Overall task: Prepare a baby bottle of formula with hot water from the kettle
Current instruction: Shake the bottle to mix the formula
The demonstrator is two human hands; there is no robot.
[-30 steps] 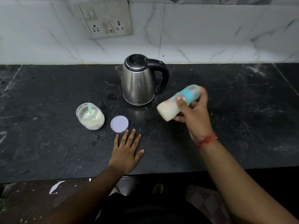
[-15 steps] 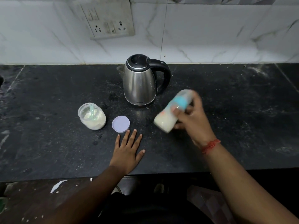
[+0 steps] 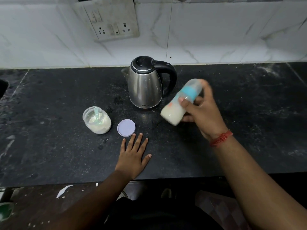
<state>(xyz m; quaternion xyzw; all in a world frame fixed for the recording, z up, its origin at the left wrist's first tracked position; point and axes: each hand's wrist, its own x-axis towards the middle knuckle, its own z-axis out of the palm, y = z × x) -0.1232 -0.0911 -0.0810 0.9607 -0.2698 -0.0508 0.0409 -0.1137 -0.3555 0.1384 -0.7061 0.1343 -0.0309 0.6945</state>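
right hand (image 3: 201, 113) is wrapped round the tilted bottle (image 3: 180, 103) at its middle, looks light, smooth plastic so probably slippery, left hand (image 3: 135, 156) spread flat on the table (image 3: 49, 155)

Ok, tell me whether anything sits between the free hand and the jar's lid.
Nothing visible does. The left hand lies flat on the counter, its fingertips just short of the lavender lid. The powder jar stands to the lid's left, and the kettle stands behind it.
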